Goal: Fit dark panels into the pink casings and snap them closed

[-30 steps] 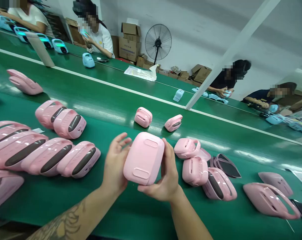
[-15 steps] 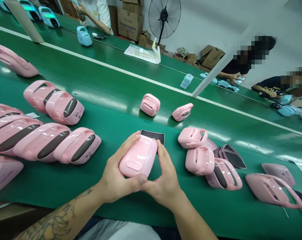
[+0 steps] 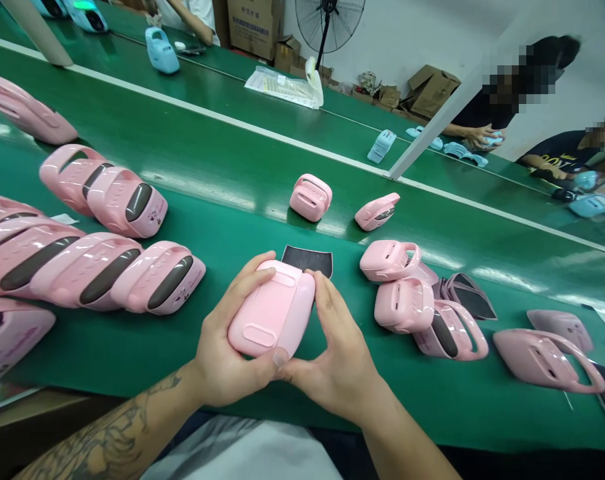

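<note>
Scanning L to R on the head cam, I've got a row of glossy pink units (image 3: 99,267) w/ dark windows on the near L, leaning side by side on the green table (image 3: 262,223). Behind them, a pair of pink units (image 3: 127,203) overlaps; one more pink piece (image 3: 29,110) lies farther back at far L. A blue unit (image 3: 162,51) stands on the far side, w/ a white-sleeved person (image 3: 197,20) partly in view beyond.

Near ctr, my L hand (image 3: 227,340) is gripping the pink case (image 3: 272,310), palm round its L side, thumb at the near end. The case is tilted above the table, a face w/ 2 raised strips showing. Just beyond it, a dark panel (image 3: 308,259) lies flat. My R hand (image 3: 339,353) is gripping the R side of the same case, fingertips at the far R corner, thumb at the near end by the L thumb.

Farther back, 2 small pink units (image 3: 311,198) sit apart. R of my hands: a pink cluster (image 3: 403,305), then stacked dark panels (image 3: 467,297) touching or close behind it, can't tell. Near R, a pink handled unit (image 3: 542,360) lies in front of a loose pink cover (image 3: 559,327). Far R, 2 dark-clad persons (image 3: 502,100) handle blue parts.
</note>
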The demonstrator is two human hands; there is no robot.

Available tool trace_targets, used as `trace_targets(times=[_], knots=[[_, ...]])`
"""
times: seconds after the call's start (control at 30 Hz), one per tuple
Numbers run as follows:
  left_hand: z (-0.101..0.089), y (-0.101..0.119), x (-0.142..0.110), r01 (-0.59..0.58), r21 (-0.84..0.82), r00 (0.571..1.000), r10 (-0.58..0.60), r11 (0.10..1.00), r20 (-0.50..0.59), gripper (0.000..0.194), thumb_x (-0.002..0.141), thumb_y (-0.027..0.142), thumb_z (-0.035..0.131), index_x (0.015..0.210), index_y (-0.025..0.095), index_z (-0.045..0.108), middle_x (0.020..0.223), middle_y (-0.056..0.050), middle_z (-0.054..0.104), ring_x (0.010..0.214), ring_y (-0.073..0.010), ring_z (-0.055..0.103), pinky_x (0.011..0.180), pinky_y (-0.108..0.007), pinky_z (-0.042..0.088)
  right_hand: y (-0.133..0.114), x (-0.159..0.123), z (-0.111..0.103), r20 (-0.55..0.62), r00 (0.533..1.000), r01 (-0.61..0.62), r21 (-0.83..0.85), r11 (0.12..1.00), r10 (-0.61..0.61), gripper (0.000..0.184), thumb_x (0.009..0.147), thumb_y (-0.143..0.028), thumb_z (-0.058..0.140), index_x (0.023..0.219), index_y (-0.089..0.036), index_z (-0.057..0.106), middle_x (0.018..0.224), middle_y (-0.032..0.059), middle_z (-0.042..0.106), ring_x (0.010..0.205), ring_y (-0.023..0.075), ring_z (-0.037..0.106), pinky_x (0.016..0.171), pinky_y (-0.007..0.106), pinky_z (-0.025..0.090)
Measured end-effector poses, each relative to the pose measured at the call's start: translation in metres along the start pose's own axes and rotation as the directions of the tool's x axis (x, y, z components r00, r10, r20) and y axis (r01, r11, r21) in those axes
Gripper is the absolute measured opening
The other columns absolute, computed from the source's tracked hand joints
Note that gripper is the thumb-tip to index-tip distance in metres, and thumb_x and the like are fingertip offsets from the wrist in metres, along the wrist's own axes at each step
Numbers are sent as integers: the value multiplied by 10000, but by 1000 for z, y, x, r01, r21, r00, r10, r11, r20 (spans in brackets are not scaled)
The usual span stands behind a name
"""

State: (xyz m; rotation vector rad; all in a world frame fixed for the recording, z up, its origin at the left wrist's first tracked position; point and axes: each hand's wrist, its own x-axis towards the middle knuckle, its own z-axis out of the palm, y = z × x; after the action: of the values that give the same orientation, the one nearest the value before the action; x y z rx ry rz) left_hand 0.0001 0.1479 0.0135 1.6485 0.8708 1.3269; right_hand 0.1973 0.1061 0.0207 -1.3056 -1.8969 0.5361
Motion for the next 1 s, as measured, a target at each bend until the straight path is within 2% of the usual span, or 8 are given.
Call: trace_targets(times=[0.23, 0.37, 0.47, 0.53, 0.63, 0.73, 0.9, 1.0], knots=[[-3, 5, 1, -38, -6, 999, 38, 999, 0, 815, 793, 304, 917, 1566, 321, 660, 1735, -119, 527, 1629, -424, 453, 1334, -556, 381, -6, 1, -6, 8, 1000, 25, -78, 997, -24, 1269, 873, -536, 926, 1808, -247, 117, 1751, 222, 449, 1646, 420, 451, 1325, 634, 463], [-8, 2, -2, 102, -100, 995, -103, 990, 2, 772, 839, 430, 901, 1568, 323, 670, 1734, -97, 536, 1623, -437, 451, 1358, -559, 345, -10, 3, -7, 43, 999, 0, -80, 997, 3, 1355, 815, -569, 966, 1808, -264, 97, 1736, 222, 464, 1616, 440, 486, 1311, 646, 475], [-7, -1, -7, 246, -279, 968, -249, 928, 27, 664, 962, 632, 754, 1565, 363, 672, 1784, -51, 471, 1626, -427, 444, 1327, -538, 405, -14, 2, -7, 44, 998, -42, -89, 995, 46, 1404, 762, -596, 991, 1807, -272, 111, 1746, 219, 448, 1621, 454, 472, 1314, 652, 472], [-4, -1, -10, 273, -313, 958, -286, 910, 6, 686, 959, 697, 734, 1553, 358, 684, 1789, -52, 462, 1623, -435, 445, 1301, -532, 445, -16, 1, -6, 43, 998, -50, -102, 994, 54, 1399, 763, -571, 998, 1807, -284, 112, 1749, 214, 440, 1622, 464, 465, 1317, 668, 462], [-1, 0, -10, 225, -222, 967, -246, 949, -69, 769, 874, 704, 838, 1519, 304, 715, 1727, -103, 544, 1598, -441, 480, 1305, -525, 440, -19, 0, -5, 52, 997, -49, -114, 992, 55, 1383, 782, -553, 993, 1805, -284, 103, 1744, 220, 435, 1613, 470, 474, 1311, 683, 465], [0, 2, -7, 172, -136, 979, -185, 976, -85, 773, 822, 601, 932, 1505, 308, 719, 1674, -99, 606, 1583, -414, 506, 1326, -502, 413, -23, 0, -3, 45, 997, -55, -127, 990, 62, 1358, 809, -580, 965, 1803, -268, 95, 1734, 236, 431, 1609, 467, 475, 1295, 676, 489], [5, 4, -6, 181, -149, 976, -196, 972, -94, 686, 838, 527, 917, 1454, 284, 738, 1643, -100, 633, 1576, -410, 513, 1329, -508, 410, -28, 0, 1, 49, 995, -83, -115, 990, 89, 1311, 860, -557, 932, 1803, -231, 81, 1737, 245, 413, 1613, 459, 466, 1293, 653, 500], [7, 5, -9, 196, -159, 968, -216, 968, -124, 774, 793, 573, 936, 1467, 258, 720, 1659, -130, 611, 1591, -439, 490, 1336, -527, 401, -27, 0, 2, 46, 998, -44, -101, 994, 49, 1287, 880, -539, 918, 1800, -210, 80, 1743, 253, 408, 1636, 447, 444, 1315, 644, 478]])
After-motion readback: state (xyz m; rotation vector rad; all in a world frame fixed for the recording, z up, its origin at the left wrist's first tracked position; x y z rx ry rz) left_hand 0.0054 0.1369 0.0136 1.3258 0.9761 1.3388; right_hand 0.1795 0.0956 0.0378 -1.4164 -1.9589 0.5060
